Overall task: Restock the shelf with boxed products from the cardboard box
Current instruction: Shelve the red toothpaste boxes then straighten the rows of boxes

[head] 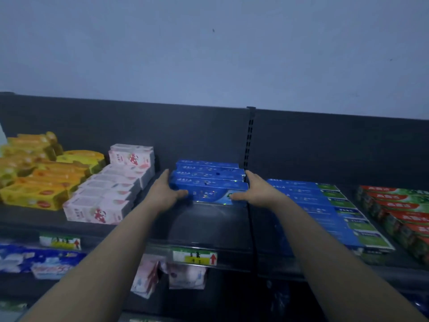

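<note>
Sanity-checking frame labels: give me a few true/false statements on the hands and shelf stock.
1. The left hand and right hand press on opposite ends of the blue box stack. True.
2. The left hand holds a pink box. False: it is on the blue box stack.
3. Pink-and-white boxes sit left of the blue box stack. True.
4. Red-and-green boxes are at the far left. False: far right; yellow boxes are far left.

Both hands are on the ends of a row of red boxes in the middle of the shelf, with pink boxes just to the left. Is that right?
Not quite. The head view shows the left hand and right hand on the ends of blue boxes, not red ones, in the middle of the shelf, with pink boxes just to the left.
</note>
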Demonstrator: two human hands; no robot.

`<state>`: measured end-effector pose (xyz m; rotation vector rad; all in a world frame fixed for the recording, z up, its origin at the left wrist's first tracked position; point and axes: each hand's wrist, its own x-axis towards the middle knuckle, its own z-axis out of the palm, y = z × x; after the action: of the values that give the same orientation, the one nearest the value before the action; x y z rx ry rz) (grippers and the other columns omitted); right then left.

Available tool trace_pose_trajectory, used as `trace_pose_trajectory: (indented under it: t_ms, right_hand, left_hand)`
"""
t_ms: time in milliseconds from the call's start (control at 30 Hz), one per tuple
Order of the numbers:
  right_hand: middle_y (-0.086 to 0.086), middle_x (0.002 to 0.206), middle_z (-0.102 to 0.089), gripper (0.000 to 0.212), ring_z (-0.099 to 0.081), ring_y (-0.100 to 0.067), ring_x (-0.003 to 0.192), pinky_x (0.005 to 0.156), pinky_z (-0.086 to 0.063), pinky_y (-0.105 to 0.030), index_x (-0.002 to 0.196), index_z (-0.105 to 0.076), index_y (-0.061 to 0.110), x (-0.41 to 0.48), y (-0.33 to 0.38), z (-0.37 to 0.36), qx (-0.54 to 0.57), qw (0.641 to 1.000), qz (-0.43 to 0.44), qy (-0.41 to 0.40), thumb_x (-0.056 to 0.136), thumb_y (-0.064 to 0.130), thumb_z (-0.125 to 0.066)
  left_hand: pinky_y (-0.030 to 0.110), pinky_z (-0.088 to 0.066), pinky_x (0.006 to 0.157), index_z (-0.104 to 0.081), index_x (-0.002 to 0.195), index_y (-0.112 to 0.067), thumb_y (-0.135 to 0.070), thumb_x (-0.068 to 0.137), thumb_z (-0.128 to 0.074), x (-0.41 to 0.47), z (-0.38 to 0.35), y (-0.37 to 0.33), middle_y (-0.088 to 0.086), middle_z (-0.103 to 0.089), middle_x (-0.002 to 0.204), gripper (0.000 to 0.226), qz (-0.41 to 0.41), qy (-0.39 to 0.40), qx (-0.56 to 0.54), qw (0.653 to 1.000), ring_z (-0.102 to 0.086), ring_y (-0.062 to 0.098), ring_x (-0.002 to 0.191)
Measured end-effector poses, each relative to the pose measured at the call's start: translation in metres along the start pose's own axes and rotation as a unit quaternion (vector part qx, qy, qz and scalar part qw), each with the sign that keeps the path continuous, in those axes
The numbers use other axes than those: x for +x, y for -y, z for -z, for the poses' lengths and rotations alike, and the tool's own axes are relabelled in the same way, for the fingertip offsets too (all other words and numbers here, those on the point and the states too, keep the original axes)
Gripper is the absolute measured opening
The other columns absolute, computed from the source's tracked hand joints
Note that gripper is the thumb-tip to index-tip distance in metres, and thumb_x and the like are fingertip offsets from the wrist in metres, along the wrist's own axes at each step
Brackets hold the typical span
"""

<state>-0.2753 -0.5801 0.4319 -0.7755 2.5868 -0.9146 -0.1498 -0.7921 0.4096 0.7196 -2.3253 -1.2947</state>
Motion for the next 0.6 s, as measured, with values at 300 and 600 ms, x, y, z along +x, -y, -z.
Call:
trace_pose_trajectory:
  t_ms: [300,600]
  right_hand:
    - [0.000,0.126,-0.052,0.069,-0.057,-0.019,0.105,0.086,-0.047,-0.034,0.133,-0.035,0.025,0.030,0.012,-0.033,0.007,0.998,-0.049,-0.028,0.077,0.035,-0.074]
    - [0.003,0.147,-0.034,0.118,-0.042,-0.023,0.128,0.099,-0.039,-0.033,0.152,-0.006,0.026,0.045,0.024,-0.018,0.001,0.995,-0.095,-0.021,0.066,0.033,-0.086]
  left_hand:
    - [0.020,-0.035,0.088,-0.030,0.142,-0.015,-0.014,0.079,-0.076,0.048,0.010,0.029,-0.007,-0.051,0.126,0.078,-0.042,0.078,0.002,0.996,-0.053,0.015,0.115]
    - [0.029,-0.047,0.085,-0.040,0.122,-0.024,-0.006,0.064,-0.084,0.081,0.009,0.028,-0.011,-0.059,0.109,0.075,0.007,0.151,-0.086,0.985,-0.057,0.014,0.103]
